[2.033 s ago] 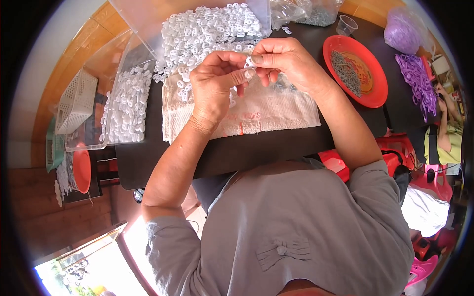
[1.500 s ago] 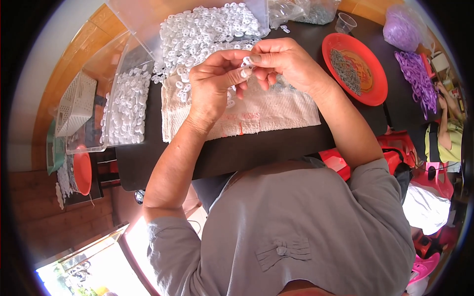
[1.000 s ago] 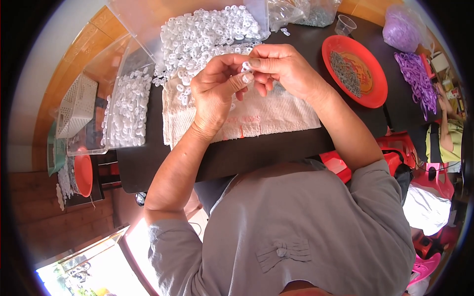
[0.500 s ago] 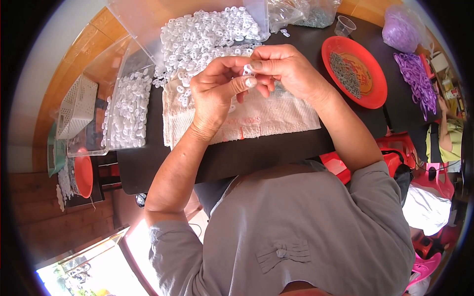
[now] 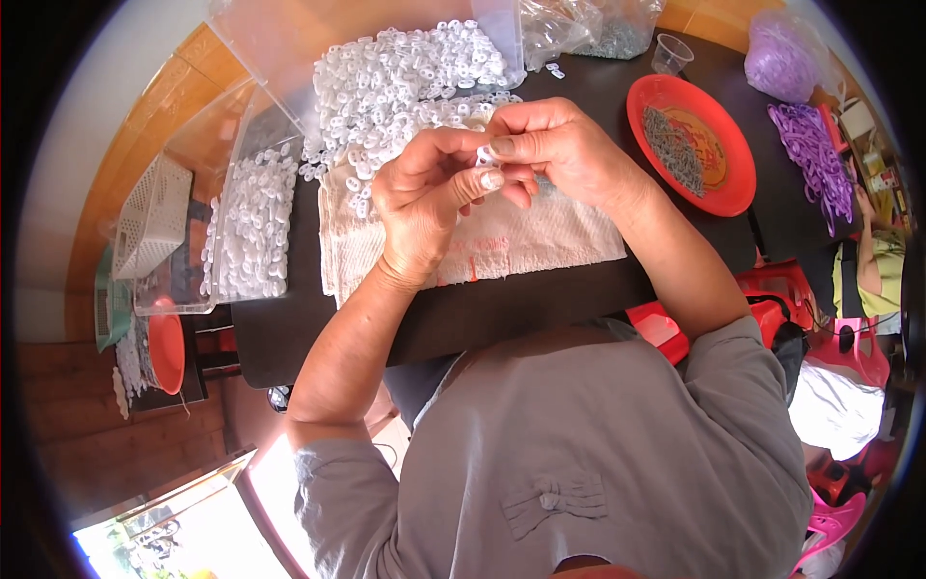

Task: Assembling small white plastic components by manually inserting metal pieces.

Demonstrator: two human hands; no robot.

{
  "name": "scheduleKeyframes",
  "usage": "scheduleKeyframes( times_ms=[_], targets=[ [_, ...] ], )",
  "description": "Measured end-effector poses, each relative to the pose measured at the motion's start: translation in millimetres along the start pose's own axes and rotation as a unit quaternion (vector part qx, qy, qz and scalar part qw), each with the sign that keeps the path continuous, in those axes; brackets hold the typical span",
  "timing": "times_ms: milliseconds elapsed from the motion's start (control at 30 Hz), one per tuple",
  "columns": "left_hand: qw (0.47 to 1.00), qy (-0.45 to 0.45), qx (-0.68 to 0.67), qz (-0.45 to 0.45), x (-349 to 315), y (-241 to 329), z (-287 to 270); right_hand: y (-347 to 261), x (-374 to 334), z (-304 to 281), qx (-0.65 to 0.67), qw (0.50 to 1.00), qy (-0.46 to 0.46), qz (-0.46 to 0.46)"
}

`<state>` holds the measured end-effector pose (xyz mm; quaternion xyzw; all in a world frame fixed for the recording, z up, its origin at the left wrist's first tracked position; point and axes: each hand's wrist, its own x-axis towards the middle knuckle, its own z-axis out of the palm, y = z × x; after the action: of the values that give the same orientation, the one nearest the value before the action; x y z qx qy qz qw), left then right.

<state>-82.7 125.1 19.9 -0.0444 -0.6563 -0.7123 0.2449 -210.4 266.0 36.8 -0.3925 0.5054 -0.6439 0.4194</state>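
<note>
Over a beige cloth (image 5: 550, 236) on the dark table, my two hands meet around a small white plastic piece (image 5: 483, 156) with holes. My left hand (image 5: 420, 193) pinches the piece between thumb and finger. From the other side, the thumb and forefinger of my right hand (image 5: 569, 150) are pressed together at its edge; whatever lies between them is too small or hidden to make out. Just beyond my hands, a heap of similar white pieces (image 5: 405, 82) spills from a tipped clear bin (image 5: 265, 39) onto the cloth.
Left stands another clear bin (image 5: 174, 304) of white pieces, with a white basket (image 5: 154, 217). At right are a red plate (image 5: 738, 159) holding thin metal pins (image 5: 672, 145), a clear cup (image 5: 672, 54), purple straps (image 5: 815, 159) and a purple bag (image 5: 779, 58). A person (image 5: 876, 275) sits far right.
Both hands sit slightly lower in the picture, still joined at the white piece. The right fingers have shifted a little; the grip looks the same.
</note>
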Motion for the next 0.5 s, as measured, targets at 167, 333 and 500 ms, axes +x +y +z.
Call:
scheduleKeyframes(
  times_ms=[167,333,500],
  targets=[
    [1.000,-0.007,-0.001,0.021,-2.3,1.2,0.6,2.7,0.6,2.7,0.043,0.999,-0.006,0.003],
    [0.999,-0.010,-0.035,0.027,-2.2,6.6,7.3,-0.7,-0.8,4.0,0.024,1.000,-0.006,0.005],
    [0.999,-0.015,-0.045,0.021,-1.7,5.5,5.5,0.6,-0.4,4.1,0.049,0.998,-0.030,-0.007]
  ],
)
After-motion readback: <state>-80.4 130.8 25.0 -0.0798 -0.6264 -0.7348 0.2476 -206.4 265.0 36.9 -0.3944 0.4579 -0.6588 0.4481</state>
